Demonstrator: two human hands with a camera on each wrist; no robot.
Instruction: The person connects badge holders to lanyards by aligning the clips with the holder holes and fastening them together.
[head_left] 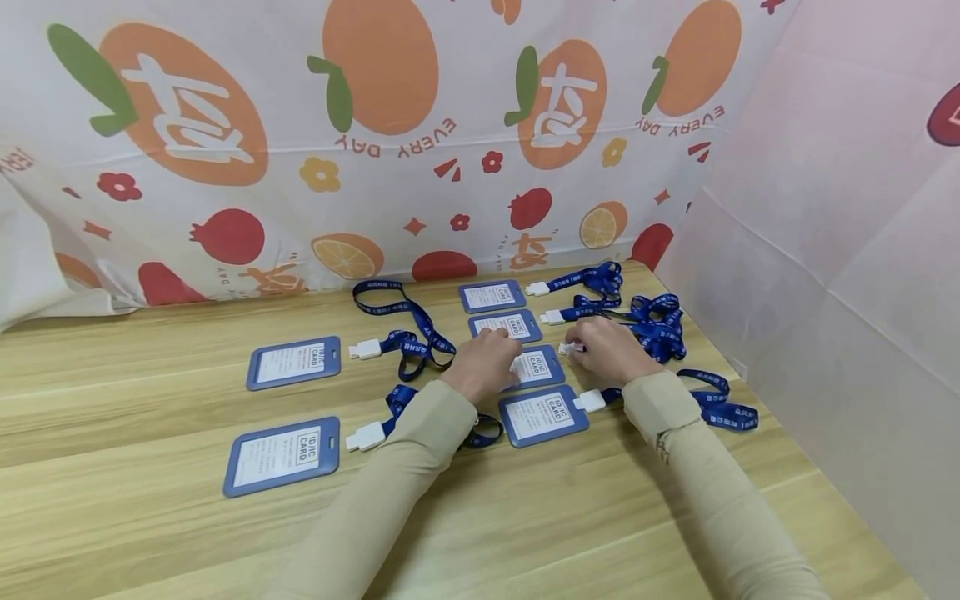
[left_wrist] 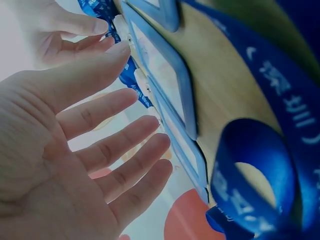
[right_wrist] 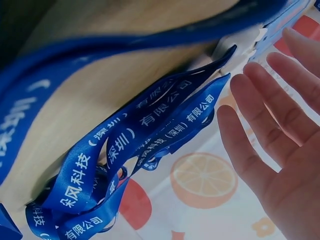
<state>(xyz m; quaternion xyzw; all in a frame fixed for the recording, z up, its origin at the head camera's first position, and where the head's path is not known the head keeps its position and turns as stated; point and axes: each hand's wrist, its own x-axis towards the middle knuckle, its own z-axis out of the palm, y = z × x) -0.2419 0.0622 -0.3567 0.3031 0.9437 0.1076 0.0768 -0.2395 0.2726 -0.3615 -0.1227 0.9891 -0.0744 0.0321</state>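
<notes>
We have our left hand (head_left: 480, 362) over the left end of a blue badge holder (head_left: 538, 367), second from the near end in the right-hand column on the desk (head_left: 150, 517), and our right hand (head_left: 611, 350) at the white clip (head_left: 573, 348) just right of it. Our left fingers are loose and spread, grasping nothing; our right fingertips meet the clip, but we cannot tell whether they pinch it or only touch it. The step looks like lining up holder and clip, so we do best to steady the holder lightly at its left edge with flat fingertips while the right hand turns the clip to face the slot end. We can take our guide from the two far holders, (head_left: 510, 327) (head_left: 491, 295) whose clips lie just beyond their right ends. We move the clip by its white body rather than by the ribbon, since the lanyards (head_left: 662, 333) bunch together on the right and a tug on one probably drags another. We also mind the near holder (head_left: 544, 415), close below our work, and the loop of lanyard (head_left: 486, 432) near our left sleeve (head_left: 442, 417). Lifting both hands straight up afterwards should leave the row undisturbed.
</notes>
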